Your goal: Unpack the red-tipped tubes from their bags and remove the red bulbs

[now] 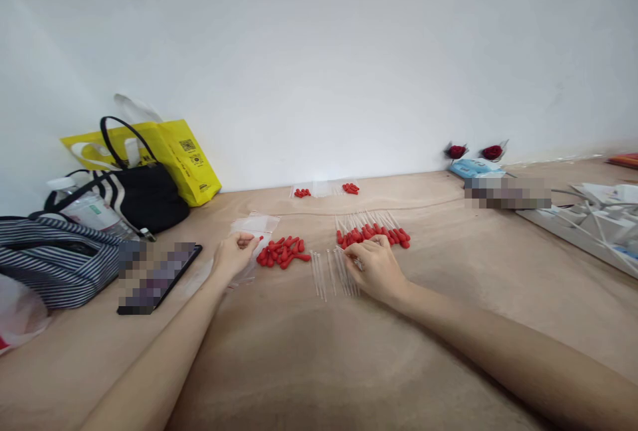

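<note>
Head camera — red piece (pixel 261 238) in left fingers (pixel 245 236), right fingers (pixel 355 250) at sticks (pixel 343 273).

Bare forearms (pixel 491 339) stretch forward, left hand (pixel 233 255) and right hand (pixel 379 267) apart, fingers bent to meet thumbs.

Blocky blurring hides most of the phone (pixel 160 279), the left edge cuts off the striped bag (pixel 64 259), the left hand (pixel 234 255) covers part of a red balloon (pixel 260 238), and the right hand (pixel 377 269) hides some of the sticks (pixel 343 277).
</note>
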Action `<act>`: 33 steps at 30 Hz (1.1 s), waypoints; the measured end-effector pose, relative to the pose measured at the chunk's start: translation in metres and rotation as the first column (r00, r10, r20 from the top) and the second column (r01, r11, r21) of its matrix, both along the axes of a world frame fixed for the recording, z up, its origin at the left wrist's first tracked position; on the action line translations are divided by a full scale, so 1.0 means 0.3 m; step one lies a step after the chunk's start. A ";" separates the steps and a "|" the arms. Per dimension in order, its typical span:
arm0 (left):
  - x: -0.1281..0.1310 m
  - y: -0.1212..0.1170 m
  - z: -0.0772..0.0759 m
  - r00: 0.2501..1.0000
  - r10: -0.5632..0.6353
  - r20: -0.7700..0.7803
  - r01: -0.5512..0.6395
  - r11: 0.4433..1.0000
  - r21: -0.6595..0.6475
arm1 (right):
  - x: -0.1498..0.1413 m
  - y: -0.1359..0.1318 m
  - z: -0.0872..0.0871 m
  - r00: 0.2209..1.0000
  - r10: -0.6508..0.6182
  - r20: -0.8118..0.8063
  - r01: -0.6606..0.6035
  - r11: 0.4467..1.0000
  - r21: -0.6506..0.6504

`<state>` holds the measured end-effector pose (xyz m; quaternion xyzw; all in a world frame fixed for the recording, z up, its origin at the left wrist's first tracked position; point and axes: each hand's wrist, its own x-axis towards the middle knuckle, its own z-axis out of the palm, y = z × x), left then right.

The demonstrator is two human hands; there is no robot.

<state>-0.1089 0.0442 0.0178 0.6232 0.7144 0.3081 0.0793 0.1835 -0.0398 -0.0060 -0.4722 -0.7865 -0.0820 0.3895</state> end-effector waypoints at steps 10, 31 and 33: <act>0.002 -0.017 0.012 0.995 -0.092 -0.031 0.090 0.995 -0.053 | -0.085 -0.002 -0.008 0.972 -0.001 0.236 0.002 1.000 -0.005; 0.562 0.025 0.059 0.883 -0.387 -0.264 0.278 0.887 -0.369 | 0.213 -0.080 -0.032 0.993 -0.095 0.074 0.092 0.995 0.039; 0.590 0.063 0.037 0.894 -0.374 -0.246 0.257 0.879 -0.401 | 0.227 -0.075 -0.032 0.993 -0.106 0.046 0.104 0.994 0.038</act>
